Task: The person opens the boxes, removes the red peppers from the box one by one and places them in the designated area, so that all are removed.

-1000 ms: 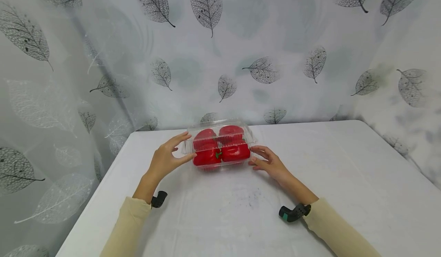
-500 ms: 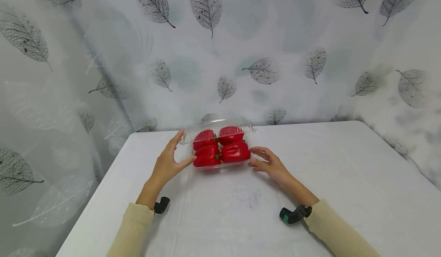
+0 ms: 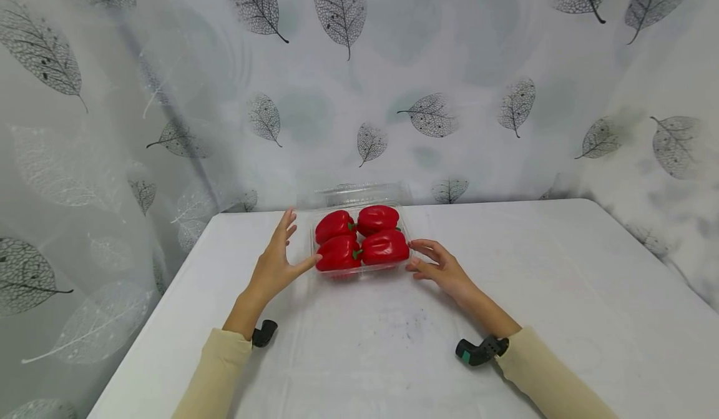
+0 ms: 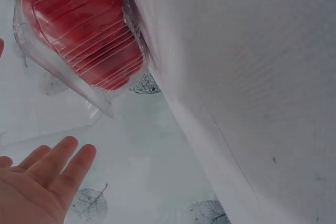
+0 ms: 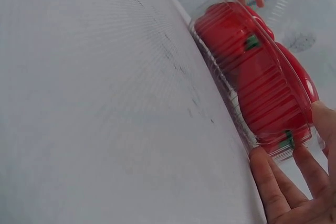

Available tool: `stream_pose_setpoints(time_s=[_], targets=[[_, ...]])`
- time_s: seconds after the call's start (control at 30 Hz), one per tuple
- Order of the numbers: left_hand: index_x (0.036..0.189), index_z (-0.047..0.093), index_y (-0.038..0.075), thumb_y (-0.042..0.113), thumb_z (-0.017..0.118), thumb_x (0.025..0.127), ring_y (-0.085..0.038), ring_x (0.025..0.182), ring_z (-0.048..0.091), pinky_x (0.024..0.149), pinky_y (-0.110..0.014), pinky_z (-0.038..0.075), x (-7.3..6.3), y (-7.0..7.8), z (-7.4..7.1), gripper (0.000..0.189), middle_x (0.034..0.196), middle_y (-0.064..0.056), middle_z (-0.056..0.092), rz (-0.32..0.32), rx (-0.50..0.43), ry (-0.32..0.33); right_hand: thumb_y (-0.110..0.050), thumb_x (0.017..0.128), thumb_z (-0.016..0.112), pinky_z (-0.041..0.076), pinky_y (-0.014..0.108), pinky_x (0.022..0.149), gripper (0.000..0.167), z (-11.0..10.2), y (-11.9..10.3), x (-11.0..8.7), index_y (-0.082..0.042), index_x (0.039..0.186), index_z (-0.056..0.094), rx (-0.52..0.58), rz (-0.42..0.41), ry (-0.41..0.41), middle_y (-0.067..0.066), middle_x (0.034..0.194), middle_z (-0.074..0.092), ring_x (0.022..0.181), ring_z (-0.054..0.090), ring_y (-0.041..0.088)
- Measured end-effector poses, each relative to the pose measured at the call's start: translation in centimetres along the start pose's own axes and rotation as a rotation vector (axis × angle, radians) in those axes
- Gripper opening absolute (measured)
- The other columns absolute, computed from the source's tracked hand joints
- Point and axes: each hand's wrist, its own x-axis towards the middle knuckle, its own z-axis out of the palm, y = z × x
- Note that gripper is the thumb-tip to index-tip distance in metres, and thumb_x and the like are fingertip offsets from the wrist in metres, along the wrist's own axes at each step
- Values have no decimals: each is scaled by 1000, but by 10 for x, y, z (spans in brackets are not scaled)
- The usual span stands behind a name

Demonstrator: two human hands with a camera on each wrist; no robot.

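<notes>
Several red bell peppers (image 3: 384,247) with green stems sit in a clear plastic clamshell container (image 3: 362,270) near the table's far edge. Its clear lid (image 3: 359,195) stands swung back behind them. My left hand (image 3: 272,263) is beside the container's left side, fingers spread upward, with the thumb tip at the near left corner. In the left wrist view those fingers (image 4: 79,163) are straight and apart from the container. At the right side is my right hand (image 3: 440,270); in the right wrist view its fingertips (image 5: 260,156) touch the ribbed side wall and its thumb is by the rim.
A white cloth covers the table (image 3: 359,356), which ends just behind the container. Beyond it hangs a pale curtain (image 3: 477,63) printed with grey leaves. A black wrist camera mount (image 3: 482,349) is strapped to the right wrist, another (image 3: 264,333) to the left.
The lid has swung up and back, away from the peppers. My left hand has come off the lid and turned its fingers more upright. The right hand has stayed at the container's side.
</notes>
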Motion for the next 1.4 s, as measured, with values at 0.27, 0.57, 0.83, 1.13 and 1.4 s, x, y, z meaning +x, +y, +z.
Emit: stream_pose_setpoints(time_s=[0.27,0.57,0.83,1.13,1.4], targets=[[157,13,18,25,79,82,-34,136,43,105,-52,40,-1,-1,0,100,158,-13,29,-23,-10,-52,-18,98,59,56,35,86,48,1,2,1,-6,141,41,4,-5,1,20,149,41,113,62,40],[154,26,18,27,79,82,-34,133,47,102,-52,43,-1,-1,0,89,150,-15,42,-27,1,-108,-19,99,59,56,36,86,49,0,0,2,-7,142,41,-11,-3,3,19,149,41,112,63,38],[149,39,17,39,80,80,-36,128,49,98,-57,45,-4,-3,0,83,146,-12,47,-46,20,-161,-18,99,58,56,35,86,48,0,0,3,-6,142,41,2,-7,-2,19,150,41,112,63,38],[142,50,15,38,80,79,-31,134,44,101,-58,43,-6,-3,1,73,145,-8,49,-55,62,-191,-17,99,58,56,35,85,48,0,0,2,-6,142,41,2,-18,0,19,149,41,111,64,34],[144,46,15,45,79,78,-34,137,41,100,-60,42,-5,-5,2,80,149,-11,44,-101,114,-219,-18,99,58,56,34,86,48,-1,4,1,-7,143,41,-12,-19,7,18,150,41,113,62,37]])
